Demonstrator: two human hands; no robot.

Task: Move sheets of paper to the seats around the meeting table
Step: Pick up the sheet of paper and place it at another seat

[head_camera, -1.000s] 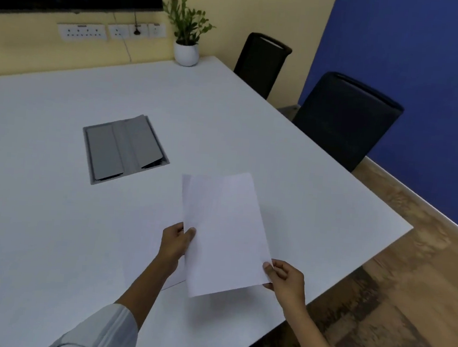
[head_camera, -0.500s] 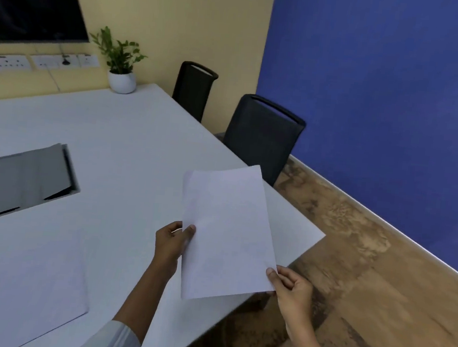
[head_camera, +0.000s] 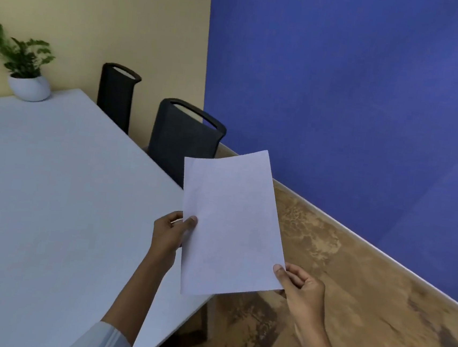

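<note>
A white sheet of paper is held up in the air over the right corner of the white meeting table. My left hand pinches its left edge. My right hand pinches its lower right corner. Two black chairs stand along the table's right side: the nearer chair just behind the sheet and a farther chair by the yellow wall.
A potted plant in a white pot stands at the table's far edge. A blue wall runs along the right. Wooden floor lies between the table's right edge and that wall.
The view has swung to the right, away from the table's middle. The grey cable hatch and the sheet lying on the table have left the view. The held sheet now hangs past the table's corner.
</note>
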